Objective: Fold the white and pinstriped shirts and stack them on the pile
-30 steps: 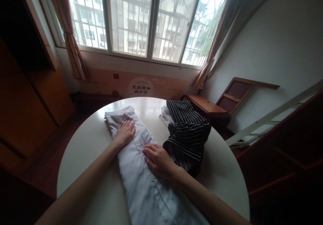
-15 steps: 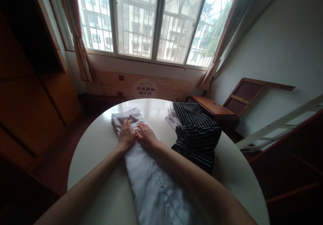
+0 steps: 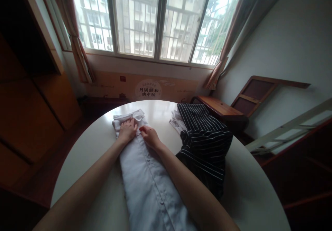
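Note:
A white button-up shirt [image 3: 145, 182] lies lengthwise on the round white table [image 3: 85, 158], folded narrow, its collar at the far end and its button placket running toward me. Just below the collar, my left hand [image 3: 128, 130] rests flat on the cloth with its fingers stretched out. My right hand [image 3: 150, 136] is beside it at the upper placket, fingers bent and pinching the shirt's edge near a button. The fingertips partly hide what they grip. Close to my right forearm is a black garment with white stripes [image 3: 204, 130], folded in a loose pile.
Some folded white cloth [image 3: 177, 120] shows from under the striped garment. Beyond the table stand a wooden stool-like piece [image 3: 220, 105] and a banner [image 3: 168, 87] below the window. A pale ladder-like frame [image 3: 290, 127] leans at the right; wooden cabinets [image 3: 52, 103] are at the left.
My left hand has flattened on the shirt and shifted slightly left. My right hand has drawn a little apart from it, uncovering the upper placket. The view has shifted slightly.

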Tool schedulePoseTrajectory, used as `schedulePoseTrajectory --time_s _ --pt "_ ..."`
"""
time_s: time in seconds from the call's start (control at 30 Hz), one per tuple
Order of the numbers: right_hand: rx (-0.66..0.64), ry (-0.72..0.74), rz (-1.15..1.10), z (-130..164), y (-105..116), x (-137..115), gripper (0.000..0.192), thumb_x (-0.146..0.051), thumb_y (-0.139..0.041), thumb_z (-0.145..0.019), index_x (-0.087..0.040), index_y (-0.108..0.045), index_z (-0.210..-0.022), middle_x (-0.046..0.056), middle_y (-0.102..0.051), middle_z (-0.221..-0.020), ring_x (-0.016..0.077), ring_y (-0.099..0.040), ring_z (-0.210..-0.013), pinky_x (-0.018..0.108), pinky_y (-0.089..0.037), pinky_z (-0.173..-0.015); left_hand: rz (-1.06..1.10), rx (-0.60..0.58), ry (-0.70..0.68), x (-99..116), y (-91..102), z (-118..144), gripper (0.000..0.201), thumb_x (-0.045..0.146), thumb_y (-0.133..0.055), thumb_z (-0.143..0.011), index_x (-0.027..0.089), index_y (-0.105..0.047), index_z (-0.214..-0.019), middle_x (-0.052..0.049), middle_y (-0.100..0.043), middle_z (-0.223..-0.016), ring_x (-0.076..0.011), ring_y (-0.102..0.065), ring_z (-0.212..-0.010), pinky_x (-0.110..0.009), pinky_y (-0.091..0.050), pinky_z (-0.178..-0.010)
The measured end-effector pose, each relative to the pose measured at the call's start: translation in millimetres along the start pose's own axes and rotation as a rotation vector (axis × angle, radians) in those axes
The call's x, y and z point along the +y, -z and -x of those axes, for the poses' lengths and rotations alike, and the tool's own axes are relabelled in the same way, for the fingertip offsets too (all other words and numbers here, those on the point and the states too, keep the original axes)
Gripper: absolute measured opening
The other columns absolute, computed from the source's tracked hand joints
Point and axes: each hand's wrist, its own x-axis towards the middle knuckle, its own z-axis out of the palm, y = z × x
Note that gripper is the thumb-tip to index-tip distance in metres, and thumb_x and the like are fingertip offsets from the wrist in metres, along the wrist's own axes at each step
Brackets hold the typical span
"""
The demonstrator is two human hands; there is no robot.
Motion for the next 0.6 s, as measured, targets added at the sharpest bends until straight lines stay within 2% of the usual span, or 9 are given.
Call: schedulePoseTrajectory --time_s 0.13,0.23,0.33,0.43,0.6 --pt "0.005 0.016 0.007 -1 2 3 0.02 -0.013 -0.046 -0.077 -0.014 -0.063 -0.087 0.008 -0.066 -0.091 0.0167 -0.058 -0.083 0.026 -0.04 -0.077 0.033 0.038 -0.045 0 -0.5 -10 0.028 0.022 -0.039 -0.079 0.014 -0.059 -0.098 -0.013 -0.06 -0.099 -0.0248 -0.055 -0.094 -0.035 -0.041 -0.082" --pt "-0.001 0.036 0.032 -2 0 5 0.019 -0.014 -0.046 -0.077 -0.014 -0.063 -0.085 0.008 -0.065 -0.09 0.0166 -0.056 -0.084 0.026 -0.04 -0.079 0.131 0.104 -0.046 -2 -2.0 -12 0.028 0.018 -0.04 -0.078 0.014 -0.059 -0.098 -0.012 -0.059 -0.096 -0.0225 -0.055 -0.092 -0.032 -0.042 -0.082" --pt "-0.007 0.055 0.052 -2 -1 5 0.019 -0.014 -0.046 -0.078 -0.014 -0.063 -0.084 0.008 -0.064 -0.09 0.0167 -0.055 -0.085 0.026 -0.039 -0.08 0.272 0.158 0.026 -6 -2.9 -14 0.031 0.015 -0.038 -0.078 0.013 -0.058 -0.101 -0.011 -0.061 -0.098 -0.0213 -0.056 -0.092 -0.032 -0.041 -0.085" --pt "-0.004 0.055 0.071 -2 -2 5 0.018 -0.015 -0.045 -0.078 -0.015 -0.063 -0.083 0.008 -0.063 -0.09 0.0169 -0.054 -0.086 0.027 -0.038 -0.08 0.43 0.128 0.106 -10 -1.8 -17 0.027 0.016 -0.042 -0.076 0.013 -0.059 -0.097 -0.01 -0.063 -0.097 -0.0203 -0.057 -0.091 -0.032 -0.042 -0.084" --pt "-0.014 0.067 0.098 0 -1 2 0.018 -0.014 -0.046 -0.077 -0.016 -0.062 -0.083 0.007 -0.061 -0.09 0.0161 -0.053 -0.087 0.026 -0.038 -0.081 0.726 0.1 0.301 -18 -4.3 -25 0.027 0.02 -0.052 -0.069 0.01 -0.057 -0.093 -0.011 -0.065 -0.088 -0.0166 -0.061 -0.075 -0.028 -0.048 -0.069"
